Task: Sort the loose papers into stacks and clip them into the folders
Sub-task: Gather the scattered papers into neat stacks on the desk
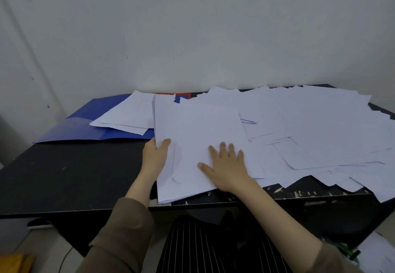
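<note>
Paper stack (198,135) at counter (74,174) front edge, near corner overhanging; left hand (155,155) gripping its left margin, thumb on top, fingers hidden beneath; right hand (226,168) flat on top, fingers straight and spread. Loose sheets (316,123) scattered right, partly cut off. Blue folder (85,127) left, partly covered by papers; red folder (183,95) mostly hidden. Grey wall (192,26) behind.

matt white paper sheets (310,123), glossy blue plastic folder (85,127), scuffed black table (64,176)
</note>
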